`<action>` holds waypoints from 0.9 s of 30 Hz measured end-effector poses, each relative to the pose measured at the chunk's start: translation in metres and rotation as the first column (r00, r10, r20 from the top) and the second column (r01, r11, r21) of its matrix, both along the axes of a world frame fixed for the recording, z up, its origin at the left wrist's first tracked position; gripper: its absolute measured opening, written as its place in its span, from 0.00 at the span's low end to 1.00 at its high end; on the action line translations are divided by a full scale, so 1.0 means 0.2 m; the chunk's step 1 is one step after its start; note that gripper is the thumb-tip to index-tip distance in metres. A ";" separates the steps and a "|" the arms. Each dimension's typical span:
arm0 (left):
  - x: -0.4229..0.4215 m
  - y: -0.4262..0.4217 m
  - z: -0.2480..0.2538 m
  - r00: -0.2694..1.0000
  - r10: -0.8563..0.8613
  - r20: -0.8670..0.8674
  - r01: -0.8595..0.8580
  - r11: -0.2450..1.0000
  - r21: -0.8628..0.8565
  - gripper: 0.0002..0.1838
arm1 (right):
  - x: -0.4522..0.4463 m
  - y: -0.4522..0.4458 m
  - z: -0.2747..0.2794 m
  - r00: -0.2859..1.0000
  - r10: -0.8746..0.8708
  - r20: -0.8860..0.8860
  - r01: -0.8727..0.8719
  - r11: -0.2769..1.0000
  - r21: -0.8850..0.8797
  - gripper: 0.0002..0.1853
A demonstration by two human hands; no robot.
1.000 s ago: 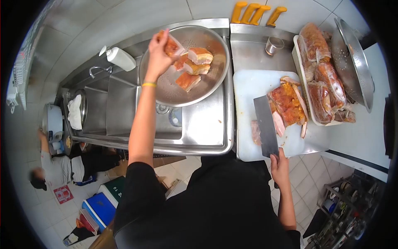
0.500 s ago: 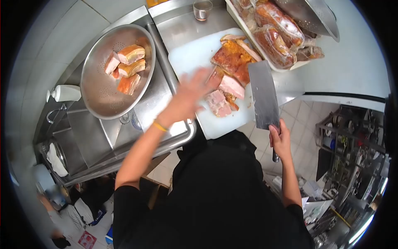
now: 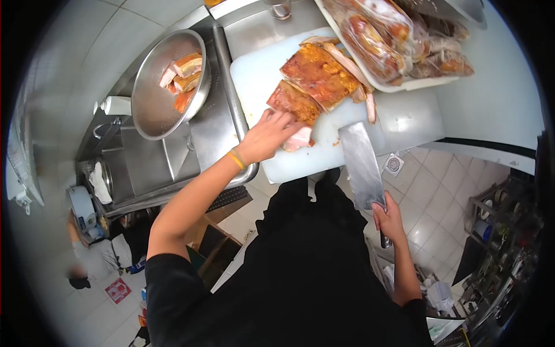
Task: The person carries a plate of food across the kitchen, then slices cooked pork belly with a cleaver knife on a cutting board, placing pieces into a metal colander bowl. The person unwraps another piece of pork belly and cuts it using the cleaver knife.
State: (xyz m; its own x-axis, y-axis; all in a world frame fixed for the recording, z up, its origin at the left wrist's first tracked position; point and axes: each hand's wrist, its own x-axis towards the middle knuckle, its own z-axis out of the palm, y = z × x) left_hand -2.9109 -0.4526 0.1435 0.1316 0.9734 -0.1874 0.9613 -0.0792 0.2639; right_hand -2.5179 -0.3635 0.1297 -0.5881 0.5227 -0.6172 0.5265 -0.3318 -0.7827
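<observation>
Left hand (image 3: 269, 136), fingers half-curled, grip unclear, touches the nearer of two glossy meat slabs (image 3: 293, 103) on one white board (image 3: 295, 168); right hand (image 3: 389, 220) clasps one rectangular steel cleaver (image 3: 361, 165).

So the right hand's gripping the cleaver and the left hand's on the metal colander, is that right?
Not quite: the head view shows the left hand on the pork on the white cutting board. The right hand is gripping the cleaver, as you say.
</observation>
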 end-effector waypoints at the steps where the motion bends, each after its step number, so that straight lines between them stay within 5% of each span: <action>1: 0.01 -0.06 -0.03 1.000 -0.005 -0.006 0.005 1.000 -0.012 0.31 | 0.01 0.02 -0.03 1.000 -0.005 -0.006 0.005 1.000 -0.012 0.09; 4: 0.04 -0.18 -0.14 0.999 0.046 0.026 -0.048 0.994 0.099 0.33 | -0.02 0.09 -0.16 0.991 0.104 -0.090 -0.120 0.971 -0.205 0.13; 6: 0.05 -0.19 -0.18 0.989 -0.064 -0.136 0.086 0.982 0.165 0.34 | -0.10 0.07 -0.26 0.981 0.115 -0.155 -0.159 0.936 -0.314 0.17; 10: 0.07 -0.13 -0.12 0.974 -0.044 -0.224 0.066 0.993 0.094 0.31 | -0.31 0.00 -0.31 0.955 0.208 -0.214 -0.277 0.883 -0.378 0.20; 16: 0.02 -0.14 0.01 0.998 0.015 -0.060 -0.014 0.999 0.029 0.34 | -0.51 -0.07 -0.29 0.896 0.316 -0.311 -0.423 0.819 -0.387 0.20; 21: -0.04 -0.15 0.11 1.000 0.005 -0.029 0.000 0.983 0.182 0.30 | -0.51 -0.04 -0.17 0.907 0.344 -0.241 -0.396 0.893 -0.216 0.20; 23: -0.07 -0.10 0.21 1.000 0.000 -0.024 0.007 0.948 0.317 0.30 | -0.55 0.08 0.11 0.846 0.517 -0.129 -0.513 0.856 0.066 0.21; 26: -0.14 0.08 0.52 0.998 -0.034 -0.044 0.050 0.894 0.445 0.31 | -0.57 0.20 0.42 0.833 0.549 -0.064 -0.410 0.692 0.594 0.16; 27: -0.17 0.18 0.67 0.987 -0.089 -0.134 0.150 0.807 0.571 0.30 | -0.58 0.23 0.56 0.845 0.531 -0.058 -0.386 0.682 0.622 0.16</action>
State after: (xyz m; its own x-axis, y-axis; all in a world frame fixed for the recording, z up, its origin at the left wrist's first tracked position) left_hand -2.9453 -0.4173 0.2782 0.2653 0.8834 0.3863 0.9521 -0.3031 0.0394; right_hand -2.6340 -0.3175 0.2424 -0.9269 0.3546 -0.1230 0.2836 0.4472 -0.8483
